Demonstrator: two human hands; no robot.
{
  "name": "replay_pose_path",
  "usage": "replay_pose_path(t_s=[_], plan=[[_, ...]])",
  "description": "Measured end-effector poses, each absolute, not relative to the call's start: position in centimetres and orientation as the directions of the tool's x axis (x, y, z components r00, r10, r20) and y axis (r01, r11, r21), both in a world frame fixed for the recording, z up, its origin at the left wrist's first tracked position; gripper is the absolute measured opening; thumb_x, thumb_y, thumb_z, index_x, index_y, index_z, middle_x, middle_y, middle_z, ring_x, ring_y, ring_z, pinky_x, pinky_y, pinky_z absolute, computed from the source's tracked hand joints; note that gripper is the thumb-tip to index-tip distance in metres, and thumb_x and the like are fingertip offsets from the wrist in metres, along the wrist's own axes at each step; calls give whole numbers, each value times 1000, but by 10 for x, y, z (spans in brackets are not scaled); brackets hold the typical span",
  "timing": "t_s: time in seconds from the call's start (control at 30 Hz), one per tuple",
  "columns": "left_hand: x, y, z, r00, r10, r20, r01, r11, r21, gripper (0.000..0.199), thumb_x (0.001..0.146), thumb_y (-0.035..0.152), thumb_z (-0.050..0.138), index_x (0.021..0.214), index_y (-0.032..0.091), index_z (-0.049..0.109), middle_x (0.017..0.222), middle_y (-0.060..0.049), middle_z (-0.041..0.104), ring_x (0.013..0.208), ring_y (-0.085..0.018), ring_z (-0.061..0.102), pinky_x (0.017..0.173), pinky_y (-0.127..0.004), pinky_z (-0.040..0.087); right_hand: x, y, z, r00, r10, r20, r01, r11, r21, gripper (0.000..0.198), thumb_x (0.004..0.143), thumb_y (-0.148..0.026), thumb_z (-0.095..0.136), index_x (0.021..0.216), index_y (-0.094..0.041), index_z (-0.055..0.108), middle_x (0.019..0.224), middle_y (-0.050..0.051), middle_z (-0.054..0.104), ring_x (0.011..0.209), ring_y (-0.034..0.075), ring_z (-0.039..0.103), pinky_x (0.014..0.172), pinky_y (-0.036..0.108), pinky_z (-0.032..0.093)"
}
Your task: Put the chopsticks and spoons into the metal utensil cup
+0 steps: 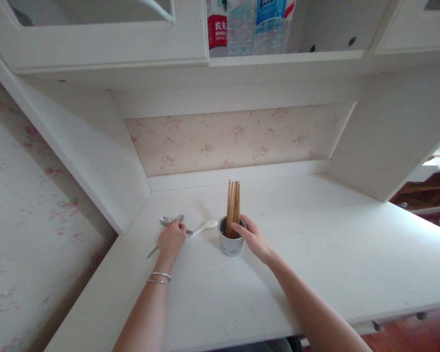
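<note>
My left hand (171,238) is closed, its fingertips pinched down at two crossed metal spoons on the white counter. The bowl of one metal spoon (165,221) shows left of my fingers; the other spoon's bowl (180,217) lies just beyond them. My hand hides the middle of both handles. To the right lies a white spoon (207,225), its handle end by the metal one. My right hand (255,239) grips a light grey utensil holder (231,247) at its right rim, thumb against the bundle of wooden chopsticks (233,205) standing in it.
The white counter (315,234) is framed by side panels and a floral back wall (238,139). Overhead, a cabinet shelf (286,59) holds several plastic bottles (242,29). A glass-fronted cabinet door (106,44) hangs at upper left. Wooden flooring shows at lower right.
</note>
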State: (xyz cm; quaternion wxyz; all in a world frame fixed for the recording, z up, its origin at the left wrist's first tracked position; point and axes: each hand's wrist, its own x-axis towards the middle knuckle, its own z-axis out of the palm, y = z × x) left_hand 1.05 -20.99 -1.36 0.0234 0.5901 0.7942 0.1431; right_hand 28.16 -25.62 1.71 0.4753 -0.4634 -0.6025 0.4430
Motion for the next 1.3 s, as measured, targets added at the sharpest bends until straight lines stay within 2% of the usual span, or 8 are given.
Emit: replay_pose_path(t_s=[0.2, 0.4, 0.5, 0.6, 0.7, 0.83, 1.13, 1.3], plan=[[5, -207, -17, -345, 917, 202, 882, 243, 403, 17, 81, 30, 48, 84, 20, 62, 86, -12, 70, 86, -28, 66, 73, -35, 46, 282, -256, 18, -123, 981, 150, 138, 166, -976, 39, 83, -48, 55, 112, -23, 60, 109, 4, 66, 102, 24, 58, 92, 39, 42], [6, -199, -13, -372, 889, 268, 795, 156, 587, 21, 82, 28, 50, 101, 21, 54, 98, -7, 69, 89, -19, 65, 78, -28, 47, 281, -256, 16, -129, 979, 158, 123, 174, -977, 39, 83, -47, 55, 114, -23, 60, 111, 4, 65, 103, 24, 58, 92, 39, 42], [17, -200, -5, -380, 866, 325, 585, -47, 810, 32, 80, 30, 55, 109, 19, 48, 93, -5, 67, 77, -14, 65, 71, -25, 48, 281, -256, 16, -129, 978, 162, 118, 177, -977, 39, 83, -47, 55, 114, -23, 59, 111, 5, 65, 103, 24, 58, 92, 39, 42], [29, -208, 6, -346, 893, 287, 229, -216, 949, 47, 78, 36, 60, 119, 20, 43, 89, -2, 62, 52, -8, 54, 51, -21, 43, 281, -256, 16, -131, 978, 165, 121, 181, -976, 39, 83, -47, 55, 113, -23, 60, 110, 4, 66, 103, 24, 58, 92, 40, 42], [37, -216, 15, -276, 934, 226, -43, -247, 968, 49, 75, 39, 64, 117, 19, 49, 85, 1, 58, 48, -4, 47, 45, -19, 38, 281, -256, 17, -127, 977, 169, 124, 184, -975, 39, 83, -47, 55, 112, -22, 60, 110, 5, 66, 103, 25, 58, 92, 40, 42], [39, -219, 15, -193, 968, 158, -262, -206, 943, 43, 73, 38, 68, 109, 15, 58, 83, 1, 55, 63, -7, 54, 59, -22, 47, 281, -256, 17, -125, 977, 171, 135, 187, -973, 39, 83, -48, 55, 112, -23, 60, 109, 5, 66, 102, 24, 58, 92, 40, 42], [55, -231, 25, -158, 962, 221, -257, -256, 932, 44, 78, 37, 64, 116, 16, 57, 92, -4, 62, 65, -6, 51, 62, -22, 43, 281, -256, 16, -129, 975, 179, 153, 198, -968, 39, 84, -48, 54, 112, -22, 61, 109, 4, 66, 101, 24, 59, 92, 39, 42], [71, -243, 34, -129, 956, 262, -288, -289, 913, 36, 75, 33, 69, 105, 16, 57, 87, -6, 68, 62, -8, 52, 59, -22, 41, 278, -260, 19, -163, 970, 182, 159, 208, -965, 39, 86, -48, 51, 114, -23, 60, 112, 4, 65, 104, 24, 57, 94, 39, 41]])
